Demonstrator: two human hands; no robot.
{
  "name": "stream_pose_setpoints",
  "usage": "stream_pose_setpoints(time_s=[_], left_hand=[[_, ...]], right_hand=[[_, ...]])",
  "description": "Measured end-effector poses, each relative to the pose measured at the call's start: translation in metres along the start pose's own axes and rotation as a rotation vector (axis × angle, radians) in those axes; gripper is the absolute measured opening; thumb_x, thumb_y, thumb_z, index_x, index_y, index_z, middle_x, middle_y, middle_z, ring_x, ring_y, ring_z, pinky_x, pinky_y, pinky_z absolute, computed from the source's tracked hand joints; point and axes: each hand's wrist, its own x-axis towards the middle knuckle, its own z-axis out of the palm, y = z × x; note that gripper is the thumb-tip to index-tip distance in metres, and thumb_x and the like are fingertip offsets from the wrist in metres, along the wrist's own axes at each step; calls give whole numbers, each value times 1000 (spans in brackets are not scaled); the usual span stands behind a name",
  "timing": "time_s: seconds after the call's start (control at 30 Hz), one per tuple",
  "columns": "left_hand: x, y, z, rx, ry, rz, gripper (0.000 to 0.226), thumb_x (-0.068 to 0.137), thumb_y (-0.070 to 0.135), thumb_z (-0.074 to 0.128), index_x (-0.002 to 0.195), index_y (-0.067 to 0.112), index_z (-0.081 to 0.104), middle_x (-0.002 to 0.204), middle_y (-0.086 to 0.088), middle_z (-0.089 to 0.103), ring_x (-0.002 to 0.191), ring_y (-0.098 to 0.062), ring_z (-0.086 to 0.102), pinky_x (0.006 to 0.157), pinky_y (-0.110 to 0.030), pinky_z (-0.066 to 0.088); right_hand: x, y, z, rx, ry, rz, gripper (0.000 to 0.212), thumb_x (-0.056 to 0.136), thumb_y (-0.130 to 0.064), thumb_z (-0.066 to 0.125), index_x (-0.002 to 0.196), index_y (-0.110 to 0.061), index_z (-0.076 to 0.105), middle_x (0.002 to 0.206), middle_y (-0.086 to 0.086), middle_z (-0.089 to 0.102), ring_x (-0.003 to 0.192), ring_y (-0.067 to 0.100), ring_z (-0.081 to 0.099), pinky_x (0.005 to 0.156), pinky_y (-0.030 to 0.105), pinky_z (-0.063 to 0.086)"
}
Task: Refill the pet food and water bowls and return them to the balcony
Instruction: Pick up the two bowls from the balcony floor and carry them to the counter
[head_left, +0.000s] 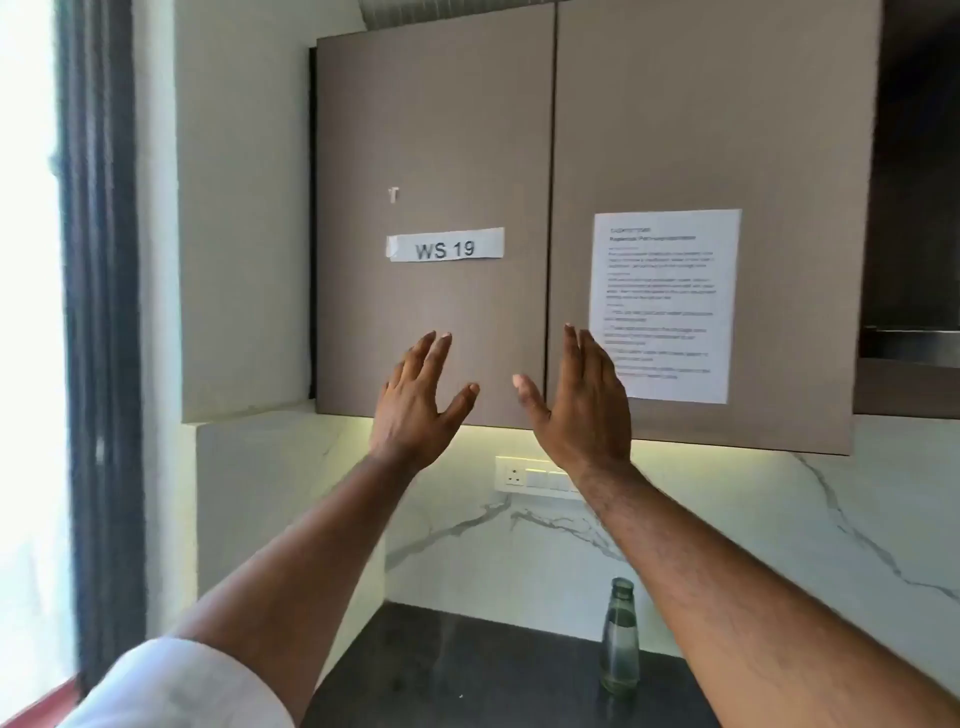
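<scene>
White rolled sleeve (176, 686) at bottom left, nearest the lens, on the left forearm.

Head view. Kitchen corner. Dark speckled stone table (467, 670) below, white marble-veined backsplash (753, 530) behind it, lit by a strip under the wall cabinet. Bright window with a dark frame (98, 338) along the left edge.

Count: two taupe flat cabinet doors, left door (431, 130) and right door (717, 114), both closed. One white paper strip reading "WS 19" (445, 245) on the left door; one white printed sheet (665, 306) on the right door, text too blurred to read. One cream switch-and-socket plate (535, 475) on the backsplash. One clear greenish glass bottle (619, 636).

Bottle stands upright on the table, near the backsplash, long axis vertical, neck pointing up; it shows below and between the two forearms.

Two hands, both raised before the lower edge of the cabinet doors. Left hand (415, 400): fingers straight and spread, thumb out, holding nothing. Right hand (582, 400): fingers straight and together, thumb out, holding nothing. Whether either touches the doors, cannot tell.

No pet bowls in view.
</scene>
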Motion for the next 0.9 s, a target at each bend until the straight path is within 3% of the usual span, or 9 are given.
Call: stream_pose_setpoints(time_s=[0.2, 0.47, 0.9], left_hand=[[-44, -58, -55, 73, 51, -122, 74, 95, 62, 54, 159, 31, 31, 168, 5, 28, 151, -22, 31, 119, -42, 33], [-125, -139, -159, 295, 56, -335, 60, 96, 59, 54, 150, 33, 46, 165, 9, 32, 149, -20, 34, 115, -45, 37], [-299, -264, -268, 468, 18, -756, 66, 95, 54, 58, 152, 25, 44, 162, 0, 39, 145, -27, 40, 114, -47, 40]], right_hand=[[-32, -74, 39, 227, -108, -28, 92, 93, -79, 24, 164, -21, 15, 171, 11, 24, 154, 32, 30, 118, 53, 40], [-90, -187, 81, 471, -245, -129, 94, 91, -81, 20, 163, -20, 20, 167, 10, 32, 152, 30, 34, 112, 53, 47], [-237, -361, 142, 679, -528, -229, 97, 92, -81, 22, 164, -18, 15, 168, 12, 29, 153, 30, 30, 109, 56, 48]])
